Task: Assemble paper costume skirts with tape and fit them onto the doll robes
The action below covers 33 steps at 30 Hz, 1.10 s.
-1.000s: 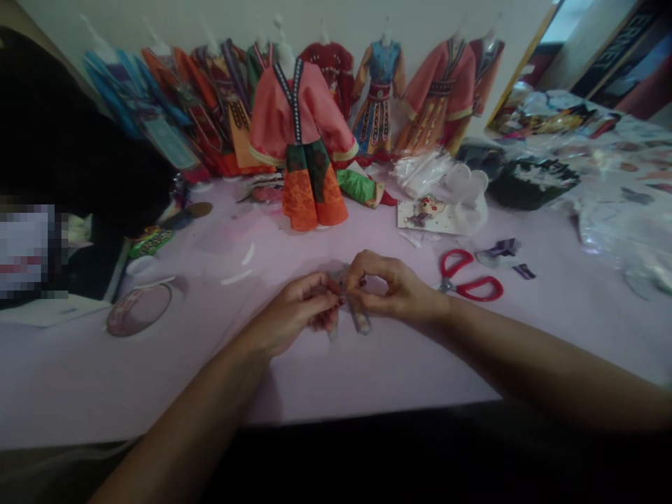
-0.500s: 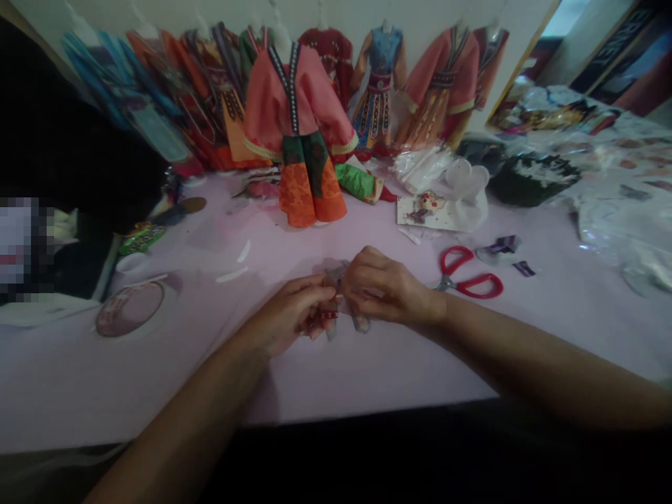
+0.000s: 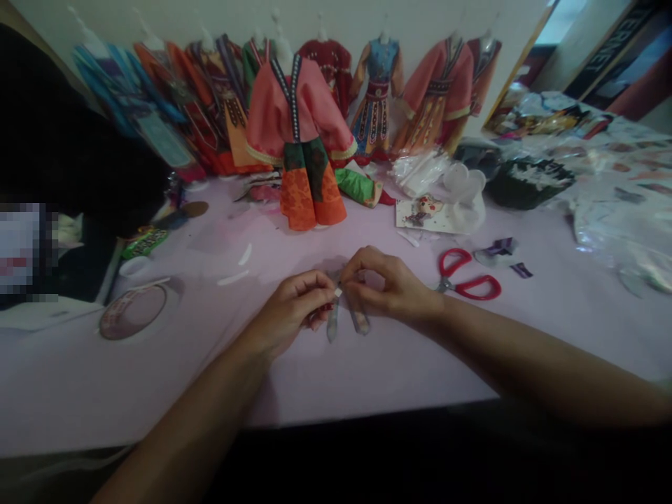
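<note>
My left hand (image 3: 294, 308) pinches a small white piece (image 3: 338, 291) between thumb and forefinger, with something red partly hidden under its curled fingers. Close to its right, my right hand (image 3: 386, 283) has thumb and forefinger brought together at the same spot; what they grip is too small to tell. Grey fabric strips (image 3: 360, 318) hang or lie beneath both hands, their upper ends hidden by the fingers. Red-handled scissors (image 3: 470, 287) rest on the pink table (image 3: 378, 378) to the right of my right hand.
Small costumes on stands (image 3: 302, 140) line the back. A tape roll (image 3: 134, 311) and green wrapper (image 3: 144, 240) lie left. Purple scraps (image 3: 501, 248), a white card (image 3: 428, 213), a dark basket (image 3: 530, 182) and clear plastic (image 3: 624, 238) are on the right.
The white piece at my left fingertips now shows more clearly, and less of the red item is visible. My right fingers have shifted slightly, uncovering more of the grey strips.
</note>
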Each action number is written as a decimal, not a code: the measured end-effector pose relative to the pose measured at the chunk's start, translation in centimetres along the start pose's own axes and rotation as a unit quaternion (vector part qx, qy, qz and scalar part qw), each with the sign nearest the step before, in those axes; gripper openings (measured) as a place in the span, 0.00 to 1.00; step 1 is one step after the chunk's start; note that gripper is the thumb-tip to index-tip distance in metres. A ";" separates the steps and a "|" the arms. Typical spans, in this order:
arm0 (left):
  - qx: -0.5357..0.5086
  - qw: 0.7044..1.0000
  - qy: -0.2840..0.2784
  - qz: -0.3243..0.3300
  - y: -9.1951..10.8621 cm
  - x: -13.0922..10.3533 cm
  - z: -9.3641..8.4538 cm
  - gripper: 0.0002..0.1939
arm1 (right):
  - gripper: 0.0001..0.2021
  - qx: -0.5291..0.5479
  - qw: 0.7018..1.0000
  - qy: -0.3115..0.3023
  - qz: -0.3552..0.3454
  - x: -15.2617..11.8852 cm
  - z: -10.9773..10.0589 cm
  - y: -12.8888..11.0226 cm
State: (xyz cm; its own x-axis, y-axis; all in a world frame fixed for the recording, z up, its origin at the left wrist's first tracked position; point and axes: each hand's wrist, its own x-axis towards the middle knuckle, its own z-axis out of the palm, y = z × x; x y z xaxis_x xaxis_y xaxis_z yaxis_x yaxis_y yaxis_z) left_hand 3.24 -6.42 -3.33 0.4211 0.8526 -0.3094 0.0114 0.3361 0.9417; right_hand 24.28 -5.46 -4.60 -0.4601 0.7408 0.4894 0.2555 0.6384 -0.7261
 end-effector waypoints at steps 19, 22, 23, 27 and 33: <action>0.089 0.992 0.028 0.082 -0.5 0.2 0.3 0.09 | 0.04 0.204 0.955 -0.023 0.214 0.0 0.8 -1.5; 0.067 0.994 0.035 0.082 -0.7 0.4 0.2 0.10 | 0.03 0.220 0.954 -0.016 0.202 0.1 0.6 -0.7; 0.062 0.994 0.040 0.082 -0.8 0.4 0.2 0.10 | 0.03 0.222 0.954 -0.012 0.201 0.1 0.5 -0.4; 0.067 0.992 0.053 0.088 -0.8 0.5 0.1 0.13 | 0.04 0.223 0.952 0.011 0.208 0.1 0.3 0.6; 0.050 0.993 0.053 0.092 -0.9 0.7 -0.1 0.13 | 0.03 0.276 0.938 -0.012 0.207 0.0 0.6 0.3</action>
State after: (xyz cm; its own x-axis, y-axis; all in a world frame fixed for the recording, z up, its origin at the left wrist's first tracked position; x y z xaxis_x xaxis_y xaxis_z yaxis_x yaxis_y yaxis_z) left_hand 3.46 -6.08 -4.36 0.3268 0.9350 -0.1380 0.0362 0.1335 0.9904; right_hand 23.88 -5.37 -5.09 -0.4396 0.8922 0.1033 -0.0598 0.0857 -0.9945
